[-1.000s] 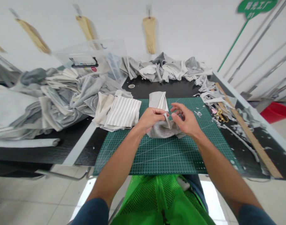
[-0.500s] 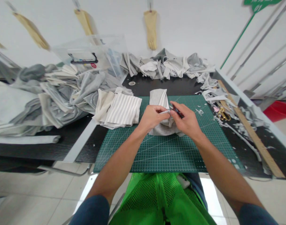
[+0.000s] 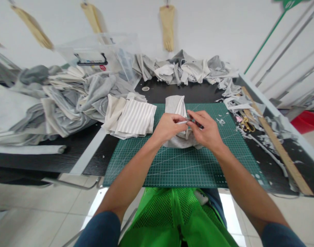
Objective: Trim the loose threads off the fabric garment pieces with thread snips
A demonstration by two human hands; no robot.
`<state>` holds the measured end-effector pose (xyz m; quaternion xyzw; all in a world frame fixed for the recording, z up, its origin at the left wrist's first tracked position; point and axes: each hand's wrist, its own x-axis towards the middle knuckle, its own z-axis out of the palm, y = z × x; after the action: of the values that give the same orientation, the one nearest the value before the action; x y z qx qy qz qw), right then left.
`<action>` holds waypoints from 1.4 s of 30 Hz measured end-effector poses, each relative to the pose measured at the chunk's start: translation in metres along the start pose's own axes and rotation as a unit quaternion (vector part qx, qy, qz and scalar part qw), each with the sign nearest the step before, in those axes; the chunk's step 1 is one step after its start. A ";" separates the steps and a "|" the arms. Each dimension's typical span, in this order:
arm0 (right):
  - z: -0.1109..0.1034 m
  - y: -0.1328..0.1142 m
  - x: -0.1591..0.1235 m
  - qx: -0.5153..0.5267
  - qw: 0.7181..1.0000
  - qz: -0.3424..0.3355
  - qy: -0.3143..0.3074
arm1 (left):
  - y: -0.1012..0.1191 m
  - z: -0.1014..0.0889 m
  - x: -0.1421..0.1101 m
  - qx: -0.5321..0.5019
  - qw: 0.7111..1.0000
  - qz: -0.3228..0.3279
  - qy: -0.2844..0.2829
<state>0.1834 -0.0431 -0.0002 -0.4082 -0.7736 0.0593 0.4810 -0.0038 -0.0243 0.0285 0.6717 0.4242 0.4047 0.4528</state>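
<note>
My left hand point(image 3: 168, 126) is closed over a grey cloth point(image 3: 175, 141), pinching its pale edge point(image 3: 183, 122) between thumb and fingers. Close beside it, at the same edge, my right hand point(image 3: 207, 129) is closed around a small dark tool point(image 3: 199, 126) with a metallic tip. Most of that tool is hidden by the fingers, so its exact kind is unclear. Beyond the hands the grey cloth lies folded, with layered pale edges. It rests on a green cutting mat point(image 3: 182, 168). Left of it lies a stack of striped cloth pieces point(image 3: 137, 116).
Heaped grey and white cloths point(image 3: 67, 103) cover the left side; more scraps point(image 3: 182, 70) lie at the back. A clear plastic box point(image 3: 67, 51) stands behind the heap. Gold-handled scissors point(image 3: 246, 125), a wooden ruler point(image 3: 277, 144) and trimmings are at right. A tape roll point(image 3: 145, 89) sits behind the mat.
The view has shifted slightly. Both hands stay together at the cloth's edge, with my right fingers and the dark tool turned a little closer to my left fingertips.
</note>
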 end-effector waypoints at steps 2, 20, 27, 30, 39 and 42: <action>0.000 0.002 0.000 -0.024 1.000 -0.016 0.001 | -0.003 -0.001 0.002 -0.032 0.999 -0.018 -0.017; -0.002 0.014 -0.004 -0.163 0.981 -0.090 -0.062 | -0.008 -0.004 0.008 -0.218 0.968 -0.117 -0.031; 0.000 0.016 -0.003 -0.139 0.984 -0.096 -0.048 | -0.006 -0.006 0.007 -0.256 0.956 -0.142 -0.029; 0.000 0.017 -0.003 -0.139 0.984 -0.101 -0.043 | -0.003 -0.007 0.006 -0.260 0.953 -0.150 -0.034; -0.001 0.014 -0.003 -0.125 0.986 -0.096 -0.044 | -0.004 -0.007 0.007 -0.268 0.951 -0.151 -0.044; -0.001 0.013 -0.003 -0.120 0.987 -0.102 -0.040 | -0.003 -0.007 0.007 -0.262 0.953 -0.149 -0.044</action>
<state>0.1922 -0.0369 -0.0082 -0.3796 -0.8313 -0.0670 0.4004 -0.0092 -0.0152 0.0285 0.4756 0.3788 0.3995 0.6861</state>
